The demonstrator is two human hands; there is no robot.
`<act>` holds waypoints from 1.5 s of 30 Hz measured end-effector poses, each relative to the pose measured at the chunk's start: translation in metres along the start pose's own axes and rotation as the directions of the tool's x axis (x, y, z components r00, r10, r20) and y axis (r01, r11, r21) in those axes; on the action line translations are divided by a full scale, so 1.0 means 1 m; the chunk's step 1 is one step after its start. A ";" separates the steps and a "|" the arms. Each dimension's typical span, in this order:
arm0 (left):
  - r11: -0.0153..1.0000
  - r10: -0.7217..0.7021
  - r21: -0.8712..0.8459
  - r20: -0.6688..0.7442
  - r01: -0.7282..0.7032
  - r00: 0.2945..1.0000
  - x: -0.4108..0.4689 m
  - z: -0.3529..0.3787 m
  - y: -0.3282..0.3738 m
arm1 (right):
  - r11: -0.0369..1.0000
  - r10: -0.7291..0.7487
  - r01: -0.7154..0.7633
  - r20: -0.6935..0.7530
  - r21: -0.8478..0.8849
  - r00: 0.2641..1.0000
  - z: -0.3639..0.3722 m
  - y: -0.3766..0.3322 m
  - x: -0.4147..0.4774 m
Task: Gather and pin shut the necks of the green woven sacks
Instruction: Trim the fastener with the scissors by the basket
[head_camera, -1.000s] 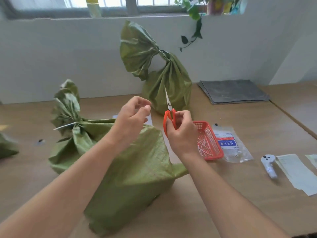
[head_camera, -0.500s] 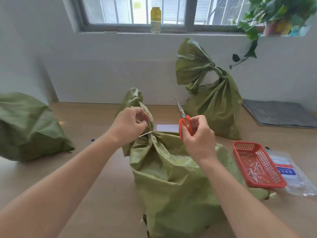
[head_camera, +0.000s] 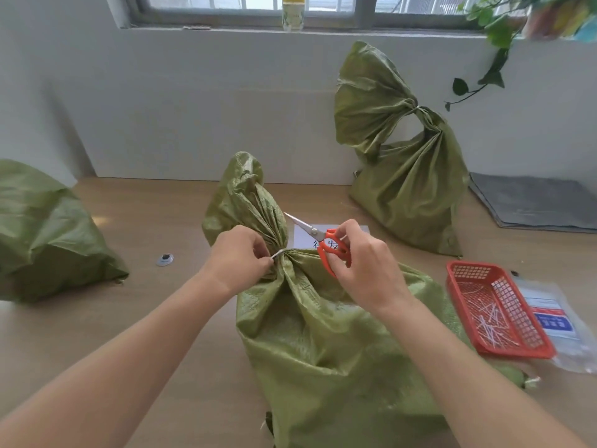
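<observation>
Green woven sack lies at the front edge of the table, its neck gathered under a white tie. The left hand pinches the tie's tail between thumb and forefinger; the tail sticks out left of the neck. The right hand grips the orange scissors, tips aimed left, just above the tail. Half a second ago the blades stood upright.

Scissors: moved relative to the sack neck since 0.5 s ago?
Yes. The scissors in the right hand have tipped left from pointing up; the blade tip now sits just above the sack neck.
</observation>
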State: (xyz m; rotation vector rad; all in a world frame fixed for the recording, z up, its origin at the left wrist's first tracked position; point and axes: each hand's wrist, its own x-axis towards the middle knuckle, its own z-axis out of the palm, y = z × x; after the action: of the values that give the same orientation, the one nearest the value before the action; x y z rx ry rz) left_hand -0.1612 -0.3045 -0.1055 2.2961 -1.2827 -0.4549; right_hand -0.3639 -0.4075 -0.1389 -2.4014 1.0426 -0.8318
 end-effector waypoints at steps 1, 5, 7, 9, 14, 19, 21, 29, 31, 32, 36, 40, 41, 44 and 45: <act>1.000 0.011 0.028 -0.024 -0.010 1.000 0.001 0.001 0.001 | 0.999 -0.033 0.034 0.014 -0.025 0.999 0.000 0.004 0.001; 0.986 0.091 0.149 -0.075 -0.079 0.993 0.006 0.002 0.005 | 0.976 -0.143 0.163 0.140 -0.143 0.980 -0.003 0.020 0.011; 0.975 0.133 0.190 -0.084 -0.116 0.987 0.008 0.003 0.007 | 0.957 -0.179 0.217 0.195 -0.193 0.964 -0.004 0.027 0.016; 0.967 0.170 0.210 -0.099 -0.147 0.980 0.011 0.003 0.008 | 0.941 -0.211 0.258 0.216 -0.219 0.953 -0.005 0.032 0.021; 0.967 0.191 0.196 -0.125 -0.165 0.974 0.013 0.002 0.010 | 0.926 -0.253 0.304 0.229 -0.226 0.940 -0.004 0.042 0.028; 0.962 0.223 0.189 -0.127 -0.197 0.966 0.015 -0.002 0.014 | 0.897 -0.304 0.361 0.238 -0.255 0.923 -0.004 0.044 0.034; 0.960 0.233 0.189 -0.130 -0.207 0.964 0.016 -0.003 0.014 | 0.895 -0.312 0.372 0.251 -0.245 0.916 -0.004 0.043 0.036; 0.958 0.249 0.181 -0.134 -0.224 0.959 0.018 -0.005 0.013 | 0.893 -0.314 0.386 0.294 -0.231 0.902 0.000 0.035 0.042; 0.957 0.250 0.183 -0.135 -0.223 0.959 0.017 -0.005 0.013 | 0.895 -0.309 0.383 0.300 -0.230 0.903 0.001 0.035 0.041; 0.958 0.248 0.185 -0.136 -0.221 0.959 0.017 -0.005 0.012 | 0.898 -0.307 0.379 0.299 -0.225 0.904 0.001 0.034 0.041; 0.958 0.245 0.183 -0.131 -0.219 0.961 0.016 -0.007 0.011 | 0.905 -0.302 0.370 0.296 -0.210 0.906 0.001 0.030 0.042; 0.956 0.249 0.190 -0.134 -0.222 0.959 0.015 -0.008 0.010 | 0.904 -0.296 0.369 0.304 -0.217 0.905 0.001 0.027 0.042; 0.956 0.250 0.190 -0.134 -0.222 0.959 0.014 -0.008 0.010 | 0.903 -0.294 0.368 0.306 -0.220 0.905 0.000 0.026 0.042; 0.957 0.243 0.193 -0.140 -0.215 0.960 0.013 -0.008 0.010 | 0.898 -0.288 0.366 0.303 -0.244 0.908 0.000 0.024 0.043; 0.958 0.238 0.195 -0.140 -0.209 0.961 0.013 -0.008 0.009 | 0.897 -0.287 0.366 0.303 -0.249 0.909 0.000 0.025 0.043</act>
State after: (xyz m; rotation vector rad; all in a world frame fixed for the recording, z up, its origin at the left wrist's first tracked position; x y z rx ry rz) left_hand -0.1575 -0.3180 -0.0945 2.2379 -1.5308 -0.0752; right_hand -0.3531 -0.4556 -0.1371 -2.9072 0.7086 -0.4589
